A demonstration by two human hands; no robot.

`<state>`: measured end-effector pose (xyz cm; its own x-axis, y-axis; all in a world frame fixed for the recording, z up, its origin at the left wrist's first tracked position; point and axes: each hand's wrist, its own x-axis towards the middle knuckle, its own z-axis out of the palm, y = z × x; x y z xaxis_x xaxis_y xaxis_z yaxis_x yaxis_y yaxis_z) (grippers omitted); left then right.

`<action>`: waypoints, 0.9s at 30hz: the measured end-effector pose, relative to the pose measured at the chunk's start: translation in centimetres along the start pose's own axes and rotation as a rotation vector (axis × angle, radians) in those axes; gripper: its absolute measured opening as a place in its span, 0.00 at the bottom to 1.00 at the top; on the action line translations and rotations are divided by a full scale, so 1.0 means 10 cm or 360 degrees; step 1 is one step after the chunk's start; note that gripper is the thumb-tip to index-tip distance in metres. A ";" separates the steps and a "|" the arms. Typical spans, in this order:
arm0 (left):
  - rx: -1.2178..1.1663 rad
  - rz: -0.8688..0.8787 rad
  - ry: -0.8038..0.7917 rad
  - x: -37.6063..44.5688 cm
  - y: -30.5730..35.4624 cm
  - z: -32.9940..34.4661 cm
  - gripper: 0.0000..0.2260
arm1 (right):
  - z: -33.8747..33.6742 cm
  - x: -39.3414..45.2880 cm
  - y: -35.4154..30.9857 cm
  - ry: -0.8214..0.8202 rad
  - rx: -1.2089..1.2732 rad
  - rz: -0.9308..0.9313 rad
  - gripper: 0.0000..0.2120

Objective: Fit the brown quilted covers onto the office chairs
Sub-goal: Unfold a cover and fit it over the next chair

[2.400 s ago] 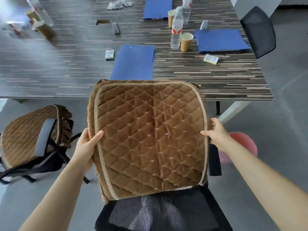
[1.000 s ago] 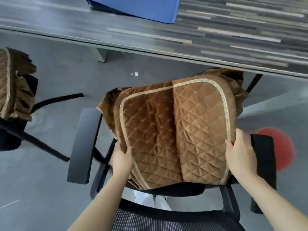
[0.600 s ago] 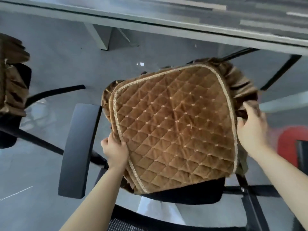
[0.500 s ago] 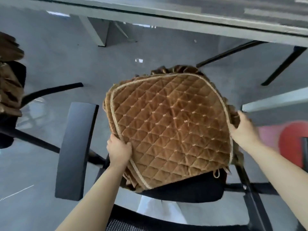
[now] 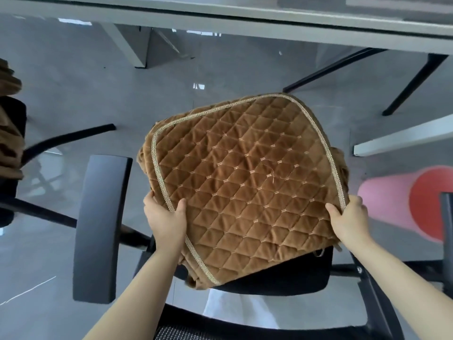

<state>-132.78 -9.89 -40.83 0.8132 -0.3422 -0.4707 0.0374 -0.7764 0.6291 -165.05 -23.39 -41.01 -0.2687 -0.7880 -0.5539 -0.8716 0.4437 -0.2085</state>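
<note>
A person leans over a black office chair and holds a brown quilted cover over its seat. The left hand grips the cover's left edge, with the thumb on top by the gold trim and the fingers curled under the cloth. The right hand grips the right edge the same way, thumb on top. The cover sits tilted on the seat. Its far end is up in the air and its near left corner hangs down past the seat. The black seat pad shows bare along the near side, so I think the cover is not pulled on yet. The frilly skirt is bunched up on both sides. That skirt could fold under the seat top and leave a lump. If one hand tugs harder than the other, the cover may go on crooked, or slide off the front. A thin loop of string hangs at the near right corner, and it could catch on the frame. The black armrest on the left stands close by, and the cloth could snag there too. Another chair with brown cloth on it stands at the far left. The worktop edge runs along the top.
</note>
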 end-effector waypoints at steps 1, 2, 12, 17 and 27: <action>0.0003 0.0081 0.0009 -0.06 -0.01 -0.01 0.31 | 0.00 -0.03 0.05 0.0083 -0.0026 -0.0019 0.24; 0.0055 0.0120 -0.0019 -0.11 -0.04 -0.02 0.32 | -0.01 -0.07 0.10 0.0136 -0.0071 -0.0019 0.23; 0.1153 0.0737 -0.0094 -0.29 -0.12 0.18 0.33 | 0.20 -0.38 0.02 0.0216 -0.0787 -0.0646 0.36; 0.1191 0.0811 -0.0291 -0.22 -0.02 0.59 0.38 | 0.55 -0.36 -0.19 0.0147 -0.0898 -0.0816 0.39; 0.1520 0.0731 -0.0230 -0.05 -0.30 0.88 0.42 | 0.85 -0.30 -0.19 0.0070 -0.0932 -0.0707 0.38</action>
<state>-138.35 -12.03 -47.92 0.5547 -0.7181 -0.4202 -0.7762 -0.6286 0.0495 -159.11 -18.23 -45.83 0.1556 -0.8622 -0.4821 -0.9750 -0.2125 0.0654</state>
